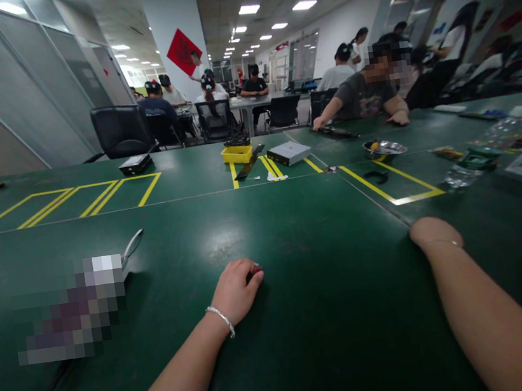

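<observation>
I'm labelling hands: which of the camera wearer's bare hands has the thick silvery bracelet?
The left hand: its wrist bears the thick silvery bracelet, while the right hand has only a thin band.

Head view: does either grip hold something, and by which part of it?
The left grip seems to hold a small reddish object; the held part is hidden. The right grip: cannot be told.

A broad green table [331,289] was marked with yellow tape outlines [368,185]. At the near left, a pixelated object [74,313] was laid. Along the far side, a black box [136,165], a yellow bin [237,155], a grey metal box [290,152] and a metal bowl [392,149] were seen. A curved black piece [376,176] was enclosed by tape. The left hand [236,288] was rested mid-table, a small red object [257,269] partly covered by it.
</observation>
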{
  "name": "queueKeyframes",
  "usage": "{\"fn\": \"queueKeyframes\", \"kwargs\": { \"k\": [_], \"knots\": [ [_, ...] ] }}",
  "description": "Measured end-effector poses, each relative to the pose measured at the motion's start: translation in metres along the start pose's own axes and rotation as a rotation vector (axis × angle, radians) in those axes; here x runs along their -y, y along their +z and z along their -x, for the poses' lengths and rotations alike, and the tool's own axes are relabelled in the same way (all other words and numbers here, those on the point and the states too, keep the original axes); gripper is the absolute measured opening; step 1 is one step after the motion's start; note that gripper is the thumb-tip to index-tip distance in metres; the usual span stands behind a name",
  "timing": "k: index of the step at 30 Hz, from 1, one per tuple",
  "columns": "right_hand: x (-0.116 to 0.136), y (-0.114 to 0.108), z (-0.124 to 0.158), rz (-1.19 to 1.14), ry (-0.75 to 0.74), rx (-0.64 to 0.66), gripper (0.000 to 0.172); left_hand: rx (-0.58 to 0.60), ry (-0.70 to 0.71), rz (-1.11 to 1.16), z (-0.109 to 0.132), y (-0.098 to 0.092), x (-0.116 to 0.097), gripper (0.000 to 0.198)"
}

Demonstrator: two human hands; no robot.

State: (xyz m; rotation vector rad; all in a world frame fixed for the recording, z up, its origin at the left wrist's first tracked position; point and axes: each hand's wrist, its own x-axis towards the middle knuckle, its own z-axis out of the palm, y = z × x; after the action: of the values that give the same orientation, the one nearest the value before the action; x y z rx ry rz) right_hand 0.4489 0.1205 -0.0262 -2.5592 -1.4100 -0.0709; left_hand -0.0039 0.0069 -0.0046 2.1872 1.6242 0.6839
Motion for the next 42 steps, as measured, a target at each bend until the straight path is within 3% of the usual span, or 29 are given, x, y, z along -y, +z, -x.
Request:
{"fn": "queueKeyframes", "kwargs": {
  "k": [3,7,10,14,16,18,23,27,29,33,42],
  "knots": [
    [0.009,-0.010,0.005,0.148,0.121,0.124,0.024,0.022,0.024,0.048,-0.002,-0.003,0.007,0.014],
    [0.017,-0.017,0.013,0.173,0.030,0.093,0.025,0.017,-0.024,0.086,-0.006,-0.007,0.018,0.016],
    [0.034,-0.015,0.027,0.113,-0.200,-0.019,0.027,-0.017,-0.089,0.050,-0.009,-0.007,0.019,0.025],
    [0.085,-0.009,0.060,-0.080,-0.595,-0.129,0.025,-0.044,-0.087,0.039,-0.009,-0.003,0.016,0.026],
    [0.119,-0.005,0.080,-0.216,-0.781,-0.120,0.024,-0.045,-0.061,0.049,-0.009,-0.002,0.015,0.022],
    [0.154,-0.002,0.103,-0.416,-0.852,-0.022,0.021,-0.049,-0.062,0.061,-0.010,-0.001,0.015,0.018],
    [0.220,0.005,0.169,-1.091,-0.461,0.566,0.014,-0.078,-0.089,0.103,-0.010,-0.001,0.017,0.015],
    [0.227,-0.001,0.209,-1.375,-0.291,0.969,0.016,-0.105,-0.111,0.120,-0.009,0.001,0.018,0.012],
    [0.222,-0.008,0.216,-1.426,-0.238,1.099,0.021,-0.111,-0.113,0.126,-0.009,0.002,0.018,0.011],
    [0.216,-0.013,0.214,-1.493,-0.229,1.122,0.024,-0.122,-0.119,0.133,-0.008,0.004,0.018,0.011],
    [0.217,-0.002,0.208,-1.518,-0.322,1.093,0.022,-0.093,-0.136,0.095,-0.006,0.004,0.016,0.012]
  ]
}}
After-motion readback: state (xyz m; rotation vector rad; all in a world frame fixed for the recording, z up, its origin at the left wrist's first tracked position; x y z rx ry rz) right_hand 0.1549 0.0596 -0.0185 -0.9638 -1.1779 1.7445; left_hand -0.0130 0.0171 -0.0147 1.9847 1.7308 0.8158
